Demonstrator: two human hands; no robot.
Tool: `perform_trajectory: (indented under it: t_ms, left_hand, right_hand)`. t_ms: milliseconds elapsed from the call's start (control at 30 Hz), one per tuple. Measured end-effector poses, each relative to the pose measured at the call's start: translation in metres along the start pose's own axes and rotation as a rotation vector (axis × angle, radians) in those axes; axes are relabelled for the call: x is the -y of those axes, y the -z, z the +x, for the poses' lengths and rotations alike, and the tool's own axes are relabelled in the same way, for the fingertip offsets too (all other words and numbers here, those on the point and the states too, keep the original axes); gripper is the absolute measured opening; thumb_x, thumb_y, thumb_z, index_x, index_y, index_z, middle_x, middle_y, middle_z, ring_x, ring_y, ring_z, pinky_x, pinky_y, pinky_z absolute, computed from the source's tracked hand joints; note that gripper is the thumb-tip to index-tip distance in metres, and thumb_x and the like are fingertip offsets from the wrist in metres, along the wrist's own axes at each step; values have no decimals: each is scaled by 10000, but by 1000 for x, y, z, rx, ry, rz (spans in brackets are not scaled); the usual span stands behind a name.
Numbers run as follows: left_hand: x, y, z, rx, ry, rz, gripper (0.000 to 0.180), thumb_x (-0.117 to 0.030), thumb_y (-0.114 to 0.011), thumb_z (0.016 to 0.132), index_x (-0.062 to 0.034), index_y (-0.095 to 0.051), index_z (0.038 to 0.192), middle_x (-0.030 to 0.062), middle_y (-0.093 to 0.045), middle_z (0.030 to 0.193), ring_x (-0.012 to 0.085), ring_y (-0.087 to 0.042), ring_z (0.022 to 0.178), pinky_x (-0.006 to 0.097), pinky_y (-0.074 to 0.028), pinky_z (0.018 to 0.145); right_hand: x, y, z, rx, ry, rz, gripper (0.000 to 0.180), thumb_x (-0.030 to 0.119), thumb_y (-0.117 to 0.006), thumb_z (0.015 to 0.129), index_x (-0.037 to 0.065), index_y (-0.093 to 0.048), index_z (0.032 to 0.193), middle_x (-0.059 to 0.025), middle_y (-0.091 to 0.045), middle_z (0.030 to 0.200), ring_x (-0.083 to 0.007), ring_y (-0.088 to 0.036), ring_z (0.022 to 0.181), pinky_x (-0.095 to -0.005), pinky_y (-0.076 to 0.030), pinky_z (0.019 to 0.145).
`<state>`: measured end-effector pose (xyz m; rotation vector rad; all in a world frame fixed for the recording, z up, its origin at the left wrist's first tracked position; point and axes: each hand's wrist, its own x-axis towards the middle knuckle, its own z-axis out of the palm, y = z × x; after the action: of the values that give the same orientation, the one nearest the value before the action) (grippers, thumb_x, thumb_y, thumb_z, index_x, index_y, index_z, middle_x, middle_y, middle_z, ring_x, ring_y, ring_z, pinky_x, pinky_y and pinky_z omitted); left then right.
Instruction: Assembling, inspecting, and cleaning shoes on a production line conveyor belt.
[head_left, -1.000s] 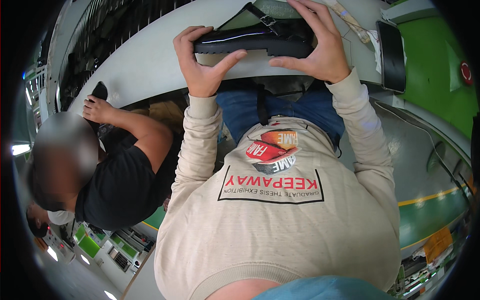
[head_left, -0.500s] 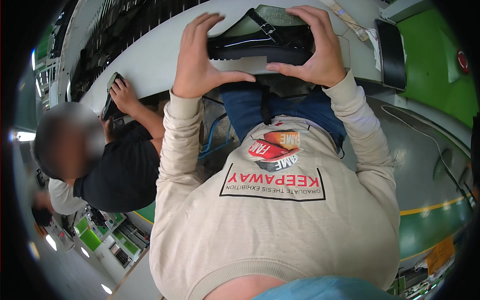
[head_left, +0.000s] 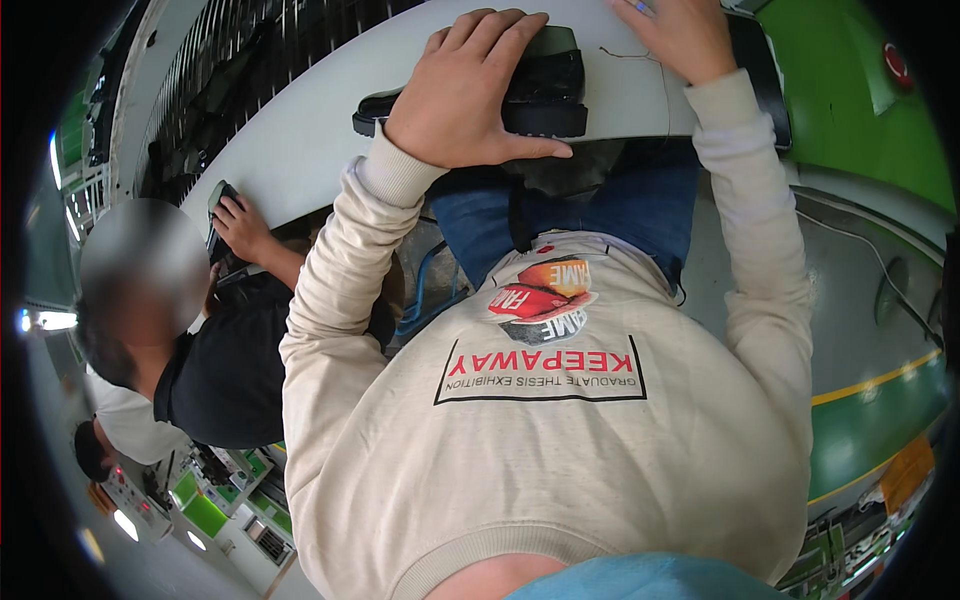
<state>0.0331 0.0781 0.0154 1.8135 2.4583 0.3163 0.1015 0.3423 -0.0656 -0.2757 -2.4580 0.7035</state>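
Head view: A black shoe is seen near the top middle of the frame, lying on a pale grey-white table. The left hand is laid flat over the shoe, fingers spread and pointing toward the top of the frame, thumb stretched out along the shoe's lower edge. The shoe is pressed down by this hand, not lifted; the fingers are not closed around it. The right hand is seen at the top, right of the shoe, resting open on the table. Nothing can be seen held in it, and its fingertips are cut off by the frame's edge.

At the middle left of the frame, a co-worker's hand is placed on a dark object at the table's edge. A long black thing lies at the upper right, beside a green surface.

As a judgement: the shoe has been set down on the table and is being held steady. What work was done on it cannot be told. Letting go or moving the shoe looks to be left.
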Motion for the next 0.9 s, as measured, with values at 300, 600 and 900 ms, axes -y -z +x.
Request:
perform_trajectory:
  t_ms: [300,600,900]
  left_hand:
    - [-10,-4,0,-65,-7,64,1202,-723,-878,748,82,-457,1534,302,-552,1448,488,-533,1360,558,-436,1156]
    - [-12,-5,-1,-64,-41,43,1202,-686,-899,731,108,-441,1509,302,-540,1458,488,-522,1381,569,-403,1176]
    - [-16,-4,5,-33,-17,-15,1214,-672,-922,700,104,-440,1501,277,-544,1457,471,-519,1389,571,-401,1153]
  right_hand:
    - [10,31,26,59,184,271,187,146,-737,1029,-26,-674,1066,-121,-566,912,-287,-644,845,-428,-510,788]
    - [96,19,-7,158,-450,2908,308,373,-456,1206,108,-613,1198,74,-405,729,-67,-363,565,-255,-354,528]
    - [84,6,-16,167,-369,1983,519,597,-379,1189,160,-522,950,67,-272,639,-76,-219,488,-271,-202,435]
